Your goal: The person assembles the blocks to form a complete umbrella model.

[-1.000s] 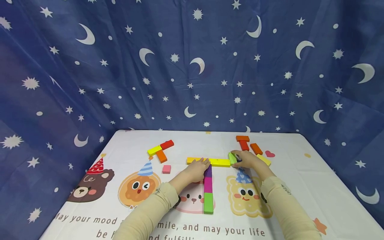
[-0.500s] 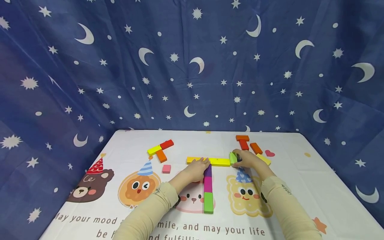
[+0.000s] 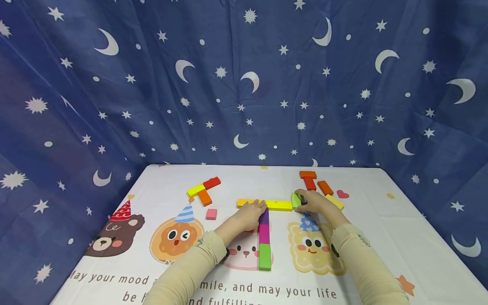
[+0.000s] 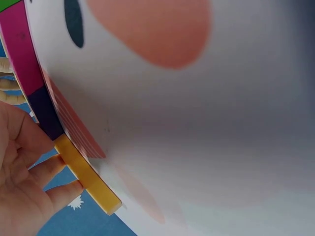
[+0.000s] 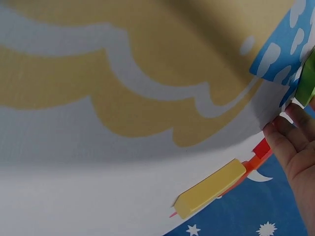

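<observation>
A row made of an amber block (image 3: 242, 203) and a yellow block (image 3: 279, 206) lies across the table. From it a purple block (image 3: 264, 217), a magenta block (image 3: 264, 234) and a green block (image 3: 264, 257) run toward me in a line. My left hand (image 3: 248, 216) rests at the corner; in the left wrist view its fingertips touch the amber block's side. At the row's right end, my right hand (image 3: 314, 202) pinches a light green block (image 3: 295, 200) standing against the yellow one. The right wrist view catches only part of this block.
Back left lie a yellow block (image 3: 196, 190), a red block (image 3: 212, 183) and an orange block (image 3: 205, 198), with a pink cube (image 3: 211, 214) nearer. Several orange and red blocks (image 3: 310, 183) and a pale yellow block (image 3: 335, 202) lie beyond my right hand.
The light green block has shifted slightly and stands straighter against the yellow block's end. My left hand has stayed in place.
</observation>
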Motion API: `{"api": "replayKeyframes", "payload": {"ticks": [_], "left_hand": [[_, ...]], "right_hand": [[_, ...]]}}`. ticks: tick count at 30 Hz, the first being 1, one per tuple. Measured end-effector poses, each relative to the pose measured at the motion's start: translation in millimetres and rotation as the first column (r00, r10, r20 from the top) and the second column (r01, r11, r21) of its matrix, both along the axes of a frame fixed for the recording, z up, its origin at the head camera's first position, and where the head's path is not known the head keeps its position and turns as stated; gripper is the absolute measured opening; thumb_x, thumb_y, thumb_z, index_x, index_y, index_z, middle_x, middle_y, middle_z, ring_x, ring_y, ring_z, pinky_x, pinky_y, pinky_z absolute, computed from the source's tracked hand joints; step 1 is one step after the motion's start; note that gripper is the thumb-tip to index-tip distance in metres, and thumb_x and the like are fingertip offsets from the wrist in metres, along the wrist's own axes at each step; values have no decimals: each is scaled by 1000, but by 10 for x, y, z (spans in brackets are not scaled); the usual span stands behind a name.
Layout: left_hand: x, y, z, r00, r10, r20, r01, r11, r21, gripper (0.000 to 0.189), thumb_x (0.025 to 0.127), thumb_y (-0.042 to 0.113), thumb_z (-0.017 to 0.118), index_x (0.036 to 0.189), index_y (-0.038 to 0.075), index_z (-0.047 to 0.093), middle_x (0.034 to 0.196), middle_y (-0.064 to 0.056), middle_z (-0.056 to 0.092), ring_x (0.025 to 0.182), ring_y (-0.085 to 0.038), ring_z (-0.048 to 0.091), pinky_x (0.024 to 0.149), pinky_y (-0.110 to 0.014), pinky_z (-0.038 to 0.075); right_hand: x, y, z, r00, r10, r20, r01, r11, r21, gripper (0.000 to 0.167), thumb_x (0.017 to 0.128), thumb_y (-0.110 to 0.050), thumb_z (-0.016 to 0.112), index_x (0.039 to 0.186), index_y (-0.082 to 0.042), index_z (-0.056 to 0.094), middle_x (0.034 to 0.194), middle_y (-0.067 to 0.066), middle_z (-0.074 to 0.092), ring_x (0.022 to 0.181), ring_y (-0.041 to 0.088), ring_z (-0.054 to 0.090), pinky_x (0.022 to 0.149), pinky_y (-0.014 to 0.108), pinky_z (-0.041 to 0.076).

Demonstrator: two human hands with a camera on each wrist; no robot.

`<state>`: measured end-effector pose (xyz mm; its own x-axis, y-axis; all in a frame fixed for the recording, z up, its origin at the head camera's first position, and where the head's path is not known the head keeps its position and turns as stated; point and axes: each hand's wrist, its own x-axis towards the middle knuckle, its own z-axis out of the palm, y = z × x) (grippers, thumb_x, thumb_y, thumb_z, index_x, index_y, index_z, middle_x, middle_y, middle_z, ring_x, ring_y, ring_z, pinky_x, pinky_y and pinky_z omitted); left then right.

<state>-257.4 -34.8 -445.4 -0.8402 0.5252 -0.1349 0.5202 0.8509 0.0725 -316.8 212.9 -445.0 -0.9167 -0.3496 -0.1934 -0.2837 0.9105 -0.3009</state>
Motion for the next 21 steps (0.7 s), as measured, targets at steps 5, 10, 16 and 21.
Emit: {"api": "replayKeyframes", "payload": {"ticks": [5,10,16,21], "left_hand": [[-10,3,1,1000,1,3,-1,1000,-2,55,89,7,52,143,11,42,151,-4,37,140,-23,34,112,-48,32],[-4,4,12,1000,-1,7,1,1000,0,55,89,6,52,143,11,42,151,-4,37,140,-23,34,112,-48,33],[0,0,2,1000,1,3,-1,1000,6,56,88,6,53,143,11,42,151,-4,38,140,-23,34,112,-48,32],[-7,-2,-13,1000,1,-4,0,1000,8,55,89,7,54,142,11,42,150,-4,38,140,-23,35,112,-47,33]], "right_hand": [[9,11,11,1000,15,-7,-15,1000,-6,68,80,-33,73,136,-3,47,128,20,57,108,33,56,101,54,41],[20,12,14,1000,24,-18,-24,1000,-7,68,80,-32,73,135,-3,47,129,20,56,111,34,55,102,54,41],[34,-6,27,999,34,-26,-34,999,1,68,81,-32,73,136,-1,46,130,21,56,111,35,55,102,53,41],[45,-14,22,999,43,-31,-43,999,7,68,82,-31,72,136,0,45,130,22,55,112,35,56,102,54,41]]}}
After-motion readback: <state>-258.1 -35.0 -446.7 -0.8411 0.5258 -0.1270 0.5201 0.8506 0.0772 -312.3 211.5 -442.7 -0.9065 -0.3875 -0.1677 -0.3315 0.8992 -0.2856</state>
